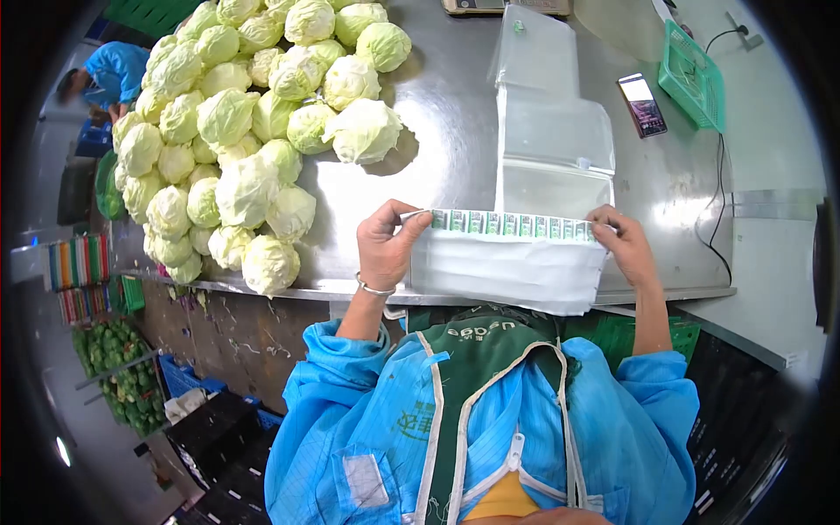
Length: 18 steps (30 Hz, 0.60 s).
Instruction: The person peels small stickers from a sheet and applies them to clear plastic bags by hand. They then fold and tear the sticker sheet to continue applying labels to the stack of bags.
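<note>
A white sheet of labels (507, 262) is stretched between my hands at the table's near edge, with a row of small green-and-white printed stickers along its top. My left hand (385, 241) pinches the top left corner, thumb against fingers, and a bracelet circles that wrist. At the opposite top corner, my right hand (626, 242) grips the sheet the same way. Just beyond the sheet lie overlapping clear plastic bags (557, 131), their lower edge partly hidden by it. A big pile of pale green cabbages (227, 118) covers the table's left side.
The metal table (446, 166) extends ahead of me. On its right side lie a phone (643, 105) and a green plastic basket (691, 74) near a dark cable (722, 192). Crates (219, 437) stand low on the left. Another person (114, 74) in blue bends at far left.
</note>
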Each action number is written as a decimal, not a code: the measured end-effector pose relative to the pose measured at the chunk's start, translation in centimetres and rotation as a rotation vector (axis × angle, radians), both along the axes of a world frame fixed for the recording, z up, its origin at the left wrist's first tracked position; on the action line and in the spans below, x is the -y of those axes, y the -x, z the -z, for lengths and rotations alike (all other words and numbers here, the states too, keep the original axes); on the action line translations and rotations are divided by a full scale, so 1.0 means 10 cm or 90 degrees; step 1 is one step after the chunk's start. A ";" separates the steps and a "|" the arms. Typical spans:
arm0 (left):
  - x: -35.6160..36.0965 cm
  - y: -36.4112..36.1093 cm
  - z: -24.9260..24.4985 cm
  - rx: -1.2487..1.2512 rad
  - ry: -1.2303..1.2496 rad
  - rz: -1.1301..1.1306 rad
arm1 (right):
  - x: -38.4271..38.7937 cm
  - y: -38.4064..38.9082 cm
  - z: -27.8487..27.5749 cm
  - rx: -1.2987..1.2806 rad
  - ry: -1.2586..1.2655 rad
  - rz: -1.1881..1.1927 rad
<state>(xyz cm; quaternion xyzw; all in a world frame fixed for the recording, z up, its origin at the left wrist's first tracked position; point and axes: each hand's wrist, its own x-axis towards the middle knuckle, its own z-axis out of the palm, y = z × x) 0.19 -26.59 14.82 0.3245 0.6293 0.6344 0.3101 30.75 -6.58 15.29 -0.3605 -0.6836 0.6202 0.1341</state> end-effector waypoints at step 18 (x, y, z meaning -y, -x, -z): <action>-0.18 0.21 0.35 -0.090 0.119 0.153 | 0.45 1.62 -0.07 0.056 -0.204 -0.190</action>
